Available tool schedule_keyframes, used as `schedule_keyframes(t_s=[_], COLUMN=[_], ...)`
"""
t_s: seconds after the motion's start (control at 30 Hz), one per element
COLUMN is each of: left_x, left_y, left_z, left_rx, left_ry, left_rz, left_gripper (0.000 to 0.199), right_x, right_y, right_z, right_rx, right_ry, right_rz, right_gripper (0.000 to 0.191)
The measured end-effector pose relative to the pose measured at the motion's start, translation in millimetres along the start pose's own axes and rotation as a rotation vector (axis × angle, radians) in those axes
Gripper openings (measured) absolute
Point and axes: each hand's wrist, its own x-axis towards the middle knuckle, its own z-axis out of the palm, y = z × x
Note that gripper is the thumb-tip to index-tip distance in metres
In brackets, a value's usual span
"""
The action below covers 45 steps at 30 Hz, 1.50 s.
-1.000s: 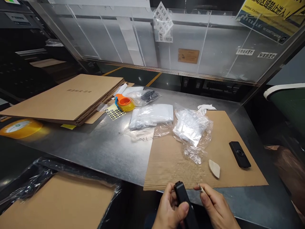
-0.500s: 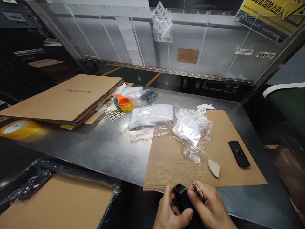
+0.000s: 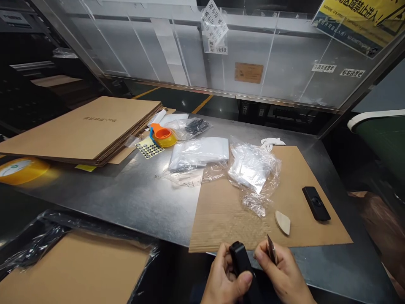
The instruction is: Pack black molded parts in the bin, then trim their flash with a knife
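Observation:
My left hand (image 3: 224, 276) is wrapped round a black oblong device (image 3: 242, 259), whose upper end points away from me. To its right, my right hand (image 3: 280, 270) pinches a small, thin pointed tool (image 3: 271, 250), tip up; its exact kind is unclear. A gap separates the tool from the device. Both hands are at the near edge of the bench, just short of a cardboard sheet (image 3: 221, 223). On that sheet lie a pale wedge-shaped piece (image 3: 282, 222) and a second black device (image 3: 316, 203) with a round feature on its face.
Clear plastic bags (image 3: 253, 166) and a white padded pack (image 3: 202, 152) lie mid-bench. Behind are an orange-and-blue tape dispenser (image 3: 163, 134), a sticker sheet (image 3: 148, 147) and white gloves (image 3: 272, 142). Stacked cardboard (image 3: 95, 126) and a tape roll (image 3: 22, 170) sit left; a lined box (image 3: 79, 270) stands lower left.
My right hand has moved slightly right, away from the black device, and the pointed tool now stands more upright. My left hand still grips the device. The view has shifted slightly.

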Motion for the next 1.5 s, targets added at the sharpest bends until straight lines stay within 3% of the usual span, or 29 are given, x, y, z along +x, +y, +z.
schedule_keyframes(t_s=[0.13, 0.4, 0.6, 0.8, 1.0, 1.13, 1.23, 1.37, 1.5], left_x=[-0.8, -0.8, -0.3, 0.2, 8.6, 19.5, 28.3, 39.5, 48.5], left_y=[-1.1, -2.6, -4.7, 0.5, 3.6, 2.9, 3.0, 1.6, -5.8], left_z=[0.0, -1.1, -2.0, -0.1, 2.9, -5.9, -15.2, -23.9, -32.1], left_rx=[-0.006, 0.1, -0.002, 0.001, -0.193, -0.435, -0.577, -0.693, -0.83], left_ry=[0.007, 0.06, 0.002, 0.011, 0.238, 0.482, 0.597, 0.622, 0.53], left_rz=[0.012, 0.095, 0.053, 0.003, -0.061, -0.167, -0.228, -0.293, -0.388], left_gripper=[0.053, 0.052, 0.05, 0.053, 0.079, 0.046, 0.027, 0.032, 0.046], right_x=[-0.7, 1.0, -0.3, 2.2, 10.3, 11.8, 14.3, 30.2, 51.8], right_y=[-4.7, -16.4, -7.9, 6.1, 28.1, 60.0, 87.5, 115.7, 125.8], right_z=[1.8, 3.5, -1.9, -1.3, -5.0, -18.7, -26.7, -22.8, -12.9], right_rx=[0.044, -0.015, 0.199, 0.183, -0.105, -0.531, -0.899, -1.24, -1.398], right_ry=[-0.078, -0.125, -0.091, -0.032, 0.133, 0.235, 0.32, 0.442, 0.492], right_rz=[0.07, 0.05, 0.055, 0.075, 0.039, -0.038, -0.14, -0.246, -0.326], right_gripper=[0.032, 0.034, 0.038, 0.043, 0.027, 0.022, 0.02, 0.014, 0.023])
